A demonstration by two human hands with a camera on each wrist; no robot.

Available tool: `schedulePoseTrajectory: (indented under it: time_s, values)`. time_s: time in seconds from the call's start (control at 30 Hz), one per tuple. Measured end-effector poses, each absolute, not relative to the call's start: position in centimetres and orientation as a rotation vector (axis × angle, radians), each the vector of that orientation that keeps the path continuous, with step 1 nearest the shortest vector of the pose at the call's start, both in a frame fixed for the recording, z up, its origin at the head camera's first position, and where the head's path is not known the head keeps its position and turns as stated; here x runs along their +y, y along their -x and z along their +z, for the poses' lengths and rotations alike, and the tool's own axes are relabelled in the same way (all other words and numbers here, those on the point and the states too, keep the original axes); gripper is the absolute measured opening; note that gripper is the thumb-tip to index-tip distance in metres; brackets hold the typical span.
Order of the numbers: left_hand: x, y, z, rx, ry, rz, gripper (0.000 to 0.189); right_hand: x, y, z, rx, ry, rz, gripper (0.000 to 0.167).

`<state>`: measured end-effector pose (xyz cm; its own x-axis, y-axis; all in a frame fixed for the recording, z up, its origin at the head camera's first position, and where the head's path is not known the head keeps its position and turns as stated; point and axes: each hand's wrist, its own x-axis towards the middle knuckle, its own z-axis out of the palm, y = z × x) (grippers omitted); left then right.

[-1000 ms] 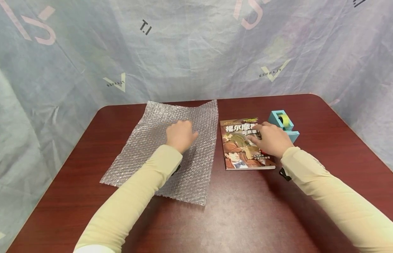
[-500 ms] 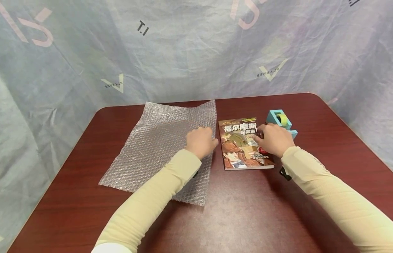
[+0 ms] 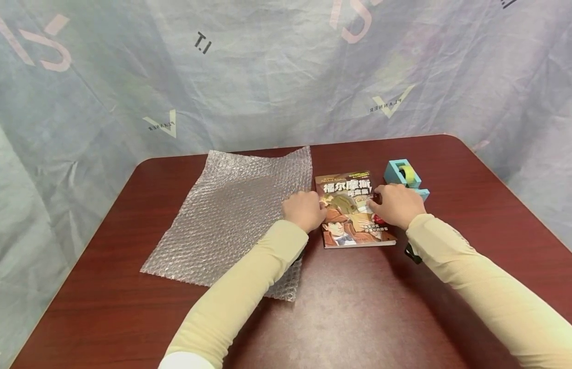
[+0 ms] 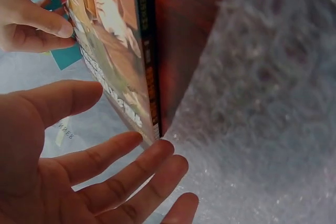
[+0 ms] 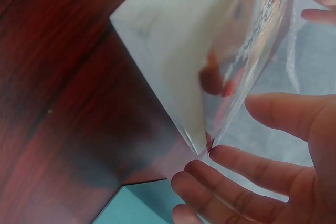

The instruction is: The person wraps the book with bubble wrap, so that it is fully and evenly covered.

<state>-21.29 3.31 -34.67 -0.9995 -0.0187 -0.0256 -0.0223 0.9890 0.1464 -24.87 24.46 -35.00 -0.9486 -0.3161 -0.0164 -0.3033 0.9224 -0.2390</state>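
Note:
A paperback book (image 3: pixel 347 215) with an illustrated cover and Chinese lettering lies flat on the dark red table. My left hand (image 3: pixel 305 211) is at its left, spine side, over the right edge of a bubble wrap sheet (image 3: pixel 221 215). In the left wrist view its fingers (image 4: pixel 118 153) are spread and loosely straight beside the spine. At the book's right edge is my right hand (image 3: pixel 398 206), its thumb over the cover. The right wrist view shows its fingers (image 5: pixel 252 169) extended by the white page edges, near a corner; firm contact cannot be made out.
A turquoise tape dispenser (image 3: pixel 402 173) with a yellow-green roll stands just behind my right hand. The table (image 3: pixel 359 307) ends at a rounded back edge, where a grey printed cloth (image 3: pixel 276 72) hangs.
My left hand has moved right across the bubble wrap to the book's left edge. The right hand has shifted slightly at the book's right edge, uncovering more of the cover.

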Motion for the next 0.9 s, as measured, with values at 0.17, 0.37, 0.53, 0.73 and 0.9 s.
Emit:
schedulePoseTrajectory:
  time_s: [0.17,0.37,0.53,0.73,0.9]
  values:
    - [3.6,21.4,-35.1,3.072,0.047,0.211,0.036,24.4,24.8,-35.2,3.013,0.477,-0.359,0.053]
    - [4.1,21.2,-35.3,3.021,0.047,0.172,0.04,24.5,24.8,-35.5,2.999,0.472,-0.342,0.048]
    - [4.6,21.2,-35.7,2.998,0.08,0.135,0.044,24.7,24.8,-35.9,2.989,0.483,-0.327,0.048]
    - [5.4,21.5,-35.8,2.964,0.107,0.128,0.05,24.9,24.8,-36.0,2.987,0.511,-0.312,0.049]
    - [5.5,21.7,-35.7,2.934,0.118,0.203,0.052,24.9,24.9,-35.7,2.987,0.532,-0.306,0.05]
